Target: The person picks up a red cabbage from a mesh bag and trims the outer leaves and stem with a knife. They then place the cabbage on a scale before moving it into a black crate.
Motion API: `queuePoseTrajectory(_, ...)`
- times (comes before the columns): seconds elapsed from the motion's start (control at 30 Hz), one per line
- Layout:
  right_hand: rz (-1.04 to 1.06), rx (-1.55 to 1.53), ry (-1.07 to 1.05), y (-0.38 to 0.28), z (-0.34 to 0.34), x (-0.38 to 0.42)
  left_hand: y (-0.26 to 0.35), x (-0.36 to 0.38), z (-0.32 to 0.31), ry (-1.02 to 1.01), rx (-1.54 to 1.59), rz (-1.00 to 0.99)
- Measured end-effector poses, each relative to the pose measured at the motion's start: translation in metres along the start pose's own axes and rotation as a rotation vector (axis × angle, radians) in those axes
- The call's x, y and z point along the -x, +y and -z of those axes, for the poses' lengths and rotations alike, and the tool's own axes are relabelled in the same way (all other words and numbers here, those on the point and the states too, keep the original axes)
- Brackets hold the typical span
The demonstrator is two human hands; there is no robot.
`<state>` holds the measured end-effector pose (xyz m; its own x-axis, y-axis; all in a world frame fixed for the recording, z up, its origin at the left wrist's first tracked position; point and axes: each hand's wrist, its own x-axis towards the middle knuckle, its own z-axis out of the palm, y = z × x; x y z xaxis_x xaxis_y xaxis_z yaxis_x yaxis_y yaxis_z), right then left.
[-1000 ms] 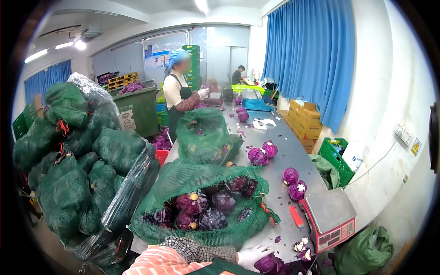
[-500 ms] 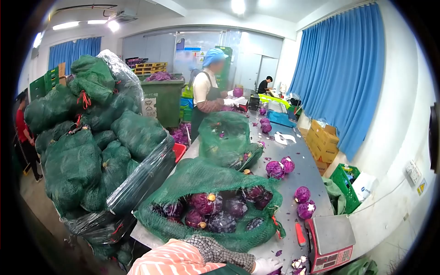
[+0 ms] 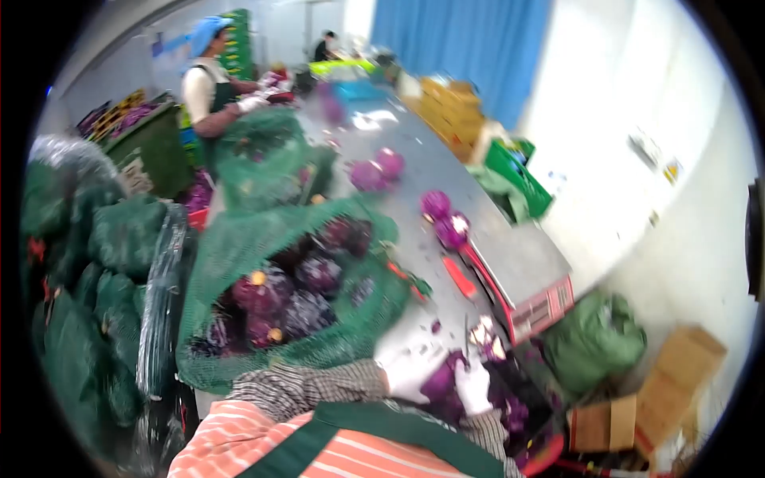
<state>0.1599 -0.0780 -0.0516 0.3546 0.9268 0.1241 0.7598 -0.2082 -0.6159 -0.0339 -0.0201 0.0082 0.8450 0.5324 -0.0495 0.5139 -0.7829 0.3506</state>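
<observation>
The view is blurred by motion. My left hand [image 3: 405, 374], in a white glove, grips a purple cabbage [image 3: 441, 384] at the near edge of the steel table [image 3: 414, 163]. My right hand [image 3: 474, 387], also gloved, is closed against the cabbage's right side, and a thin dark blade [image 3: 466, 334] rises from it like a knife. Cut trimmings [image 3: 486, 333] lie just behind. An open green net sack [image 3: 239, 247] full of purple cabbages [image 3: 275, 296] lies to the left of my hands.
A red scale [image 3: 535, 299] stands to the right, with a red-handled tool [image 3: 460, 276] and two loose cabbages [image 3: 444, 219] beside it. Packed green sacks [image 3: 88, 263] are stacked on the left. A co-worker [image 3: 209, 80] stands at the far end. A green bag [image 3: 594, 342] and cardboard boxes [image 3: 673, 370] sit on the floor.
The camera has swung down and to the right. Both my gloved hands are now in view on a cabbage at the table's near edge; earlier only the left hand showed.
</observation>
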Motion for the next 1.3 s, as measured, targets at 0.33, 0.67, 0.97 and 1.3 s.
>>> queuePoseTrajectory(0.33, -0.492, 0.186, 0.200, 0.120, 0.021, 0.064, -0.029, 0.025, -0.024, 0.301, 0.948, 0.232)
queuePoseTrajectory(0.67, -0.123, -0.608, -0.094, -0.025, 0.022, 0.028, 0.000, -0.011, -0.029, 0.272, 1.792, 0.605)
queuePoseTrajectory(0.97, -0.200, -0.739, -0.340, -0.004, 0.015, 0.002, -0.031, -0.029, -0.030, 0.110, 0.333, 0.366)
queuePoseTrajectory(1.3, -0.379, -0.711, -0.490, -0.018, 0.049, 0.007, -0.005, -0.031, -0.013, 0.055, 0.374, 0.231)
